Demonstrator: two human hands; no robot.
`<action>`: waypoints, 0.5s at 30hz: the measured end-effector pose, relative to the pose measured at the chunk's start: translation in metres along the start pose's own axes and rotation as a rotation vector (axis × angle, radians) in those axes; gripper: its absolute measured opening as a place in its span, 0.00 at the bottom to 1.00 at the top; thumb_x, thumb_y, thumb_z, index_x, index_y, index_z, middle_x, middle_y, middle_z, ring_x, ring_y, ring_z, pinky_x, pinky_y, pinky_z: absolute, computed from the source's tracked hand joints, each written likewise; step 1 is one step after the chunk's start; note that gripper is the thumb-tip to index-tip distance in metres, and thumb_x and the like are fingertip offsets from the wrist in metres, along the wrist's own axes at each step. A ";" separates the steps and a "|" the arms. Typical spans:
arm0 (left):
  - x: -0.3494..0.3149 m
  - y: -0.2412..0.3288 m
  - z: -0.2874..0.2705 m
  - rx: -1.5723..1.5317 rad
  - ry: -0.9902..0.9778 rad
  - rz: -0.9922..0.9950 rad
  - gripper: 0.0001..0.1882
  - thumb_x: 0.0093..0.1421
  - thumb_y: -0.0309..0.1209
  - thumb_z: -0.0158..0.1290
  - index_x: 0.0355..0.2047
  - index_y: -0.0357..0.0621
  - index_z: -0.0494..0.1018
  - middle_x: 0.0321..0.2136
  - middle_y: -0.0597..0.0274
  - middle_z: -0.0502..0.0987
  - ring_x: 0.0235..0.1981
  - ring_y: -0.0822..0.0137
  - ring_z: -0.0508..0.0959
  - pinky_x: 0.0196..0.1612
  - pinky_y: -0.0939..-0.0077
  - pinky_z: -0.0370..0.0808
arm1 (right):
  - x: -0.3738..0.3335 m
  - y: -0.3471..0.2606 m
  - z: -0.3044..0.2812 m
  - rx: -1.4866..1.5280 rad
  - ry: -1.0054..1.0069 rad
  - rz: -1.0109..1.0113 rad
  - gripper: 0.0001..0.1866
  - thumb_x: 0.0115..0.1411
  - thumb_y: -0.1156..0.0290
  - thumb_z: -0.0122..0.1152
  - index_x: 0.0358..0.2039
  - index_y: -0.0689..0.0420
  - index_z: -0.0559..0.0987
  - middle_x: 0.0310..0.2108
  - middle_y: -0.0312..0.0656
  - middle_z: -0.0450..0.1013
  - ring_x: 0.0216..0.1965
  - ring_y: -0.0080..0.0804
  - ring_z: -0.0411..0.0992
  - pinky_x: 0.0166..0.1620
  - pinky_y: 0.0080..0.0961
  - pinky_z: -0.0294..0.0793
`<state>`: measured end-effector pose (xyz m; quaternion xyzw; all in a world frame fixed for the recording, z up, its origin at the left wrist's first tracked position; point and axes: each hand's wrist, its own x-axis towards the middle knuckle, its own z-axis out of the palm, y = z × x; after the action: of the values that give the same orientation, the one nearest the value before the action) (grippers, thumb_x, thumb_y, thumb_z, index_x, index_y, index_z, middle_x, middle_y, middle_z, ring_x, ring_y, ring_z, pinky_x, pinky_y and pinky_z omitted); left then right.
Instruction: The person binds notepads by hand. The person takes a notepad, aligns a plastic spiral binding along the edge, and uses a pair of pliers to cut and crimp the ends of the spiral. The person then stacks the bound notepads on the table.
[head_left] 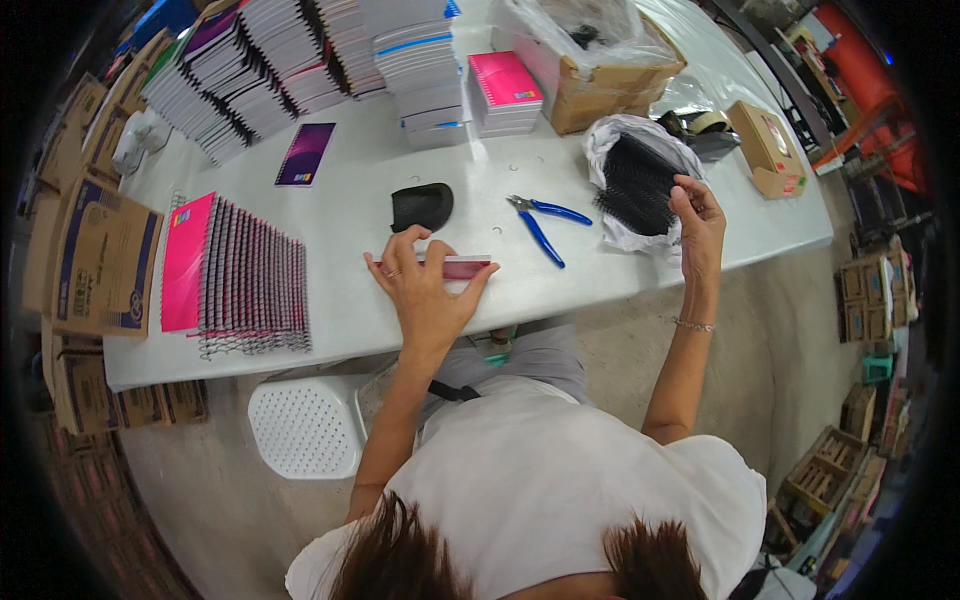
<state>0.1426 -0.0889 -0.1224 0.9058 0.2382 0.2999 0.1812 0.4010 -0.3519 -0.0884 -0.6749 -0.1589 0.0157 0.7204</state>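
Observation:
My left hand (428,285) grips a thin notebook (465,267) that stands on its edge near the table's front, with a pink cover and white pages. To the right, my right hand (702,215) pinches at the edge of a pile of black spiral binding coils (640,185), its fingertips on a coil. The coils lie on crumpled white wrapping (605,140). Between the hands rests a pair of cutting pliers (540,222) with blue handles, jaws pointing up-left. Just beyond my left hand lies a black rounded pad (422,207).
At left stands a row of coil-bound pink notebooks (250,270). A purple notebook (305,155) lies flat behind. Tall notebook stacks (418,80), a pink-topped stack (505,90) and a plastic-lined carton (620,90) line the back. Farther right are a tape dispenser (708,135) and small box (768,150).

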 end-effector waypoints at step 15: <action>0.003 0.001 0.011 0.040 0.137 0.039 0.29 0.43 0.55 0.73 0.29 0.47 0.73 0.45 0.62 0.69 0.55 0.54 0.64 0.61 0.37 0.53 | -0.073 -0.018 0.137 -0.406 -0.773 0.039 0.12 0.64 0.70 0.66 0.45 0.62 0.82 0.34 0.37 0.80 0.37 0.22 0.73 0.44 0.23 0.71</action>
<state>0.1523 -0.0904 -0.1291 0.8910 0.2384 0.3599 0.1404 0.2943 -0.2386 -0.0810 -0.7502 -0.4039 0.2493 0.4603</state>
